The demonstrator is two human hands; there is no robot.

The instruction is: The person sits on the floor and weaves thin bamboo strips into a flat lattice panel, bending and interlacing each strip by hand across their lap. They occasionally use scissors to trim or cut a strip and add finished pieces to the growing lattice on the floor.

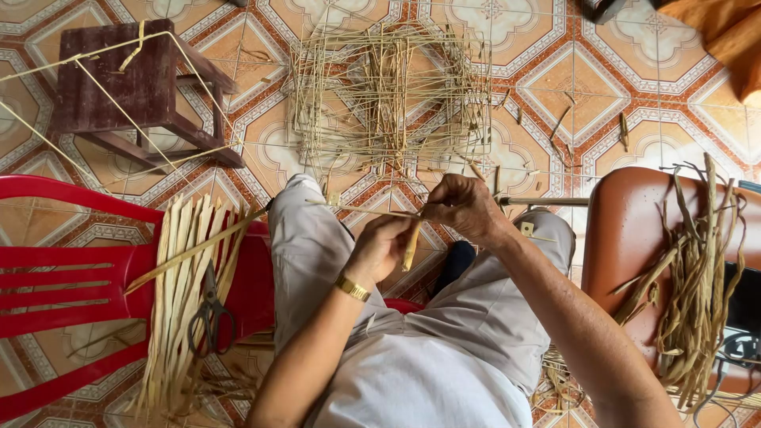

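My left hand (379, 247), with a gold bracelet at the wrist, is closed around a pale bamboo strip (411, 247) above my lap. My right hand (464, 208) grips a thin long bamboo stick (365, 211) that runs level across my knees toward the left. The two hands meet at the middle of the view, over my grey trousers (412, 357). A wire-like frame of thin bamboo sticks (388, 95) lies on the tiled floor just beyond my knees.
A red plastic chair (71, 293) at left carries a bundle of flat bamboo strips (181, 293) with black scissors (210, 317) on top. A dark wooden stool (135, 87) stands at upper left. An orange-brown seat (626, 238) at right holds dried fibre strands (697, 293).
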